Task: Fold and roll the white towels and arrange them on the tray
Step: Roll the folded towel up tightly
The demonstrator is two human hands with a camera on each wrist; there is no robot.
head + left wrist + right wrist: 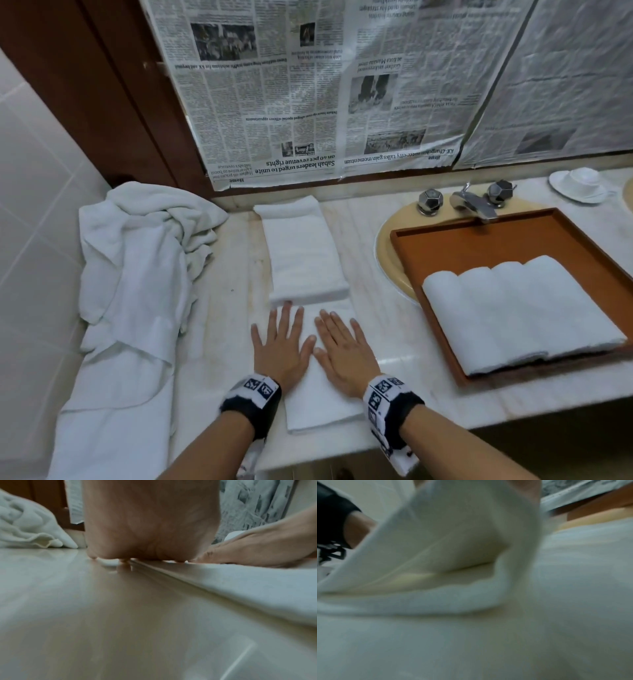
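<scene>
A folded white towel [322, 406] lies lengthwise at the counter's near edge. My left hand [281, 341] and right hand [342, 349] both press flat on it, fingers straight and thumbs almost touching. The left little finger rests off the towel on the counter. A second folded towel [301, 253] lies just beyond the fingertips. To the right, a brown tray [479, 240] holds several rolled white towels [520, 308] side by side. In the left wrist view my left palm [150, 520] stands over the towel's edge [240, 582]. The right wrist view is blurred, filled with white cloth [453, 547].
A heap of unfolded white towels [137, 274] covers the counter's left end and hangs over its front. The tray sits across a yellowish sink [390, 260] below a chrome tap [472, 202]. A white cup and saucer [579, 185] stand at the back right. Newspaper [308, 85] covers the wall behind.
</scene>
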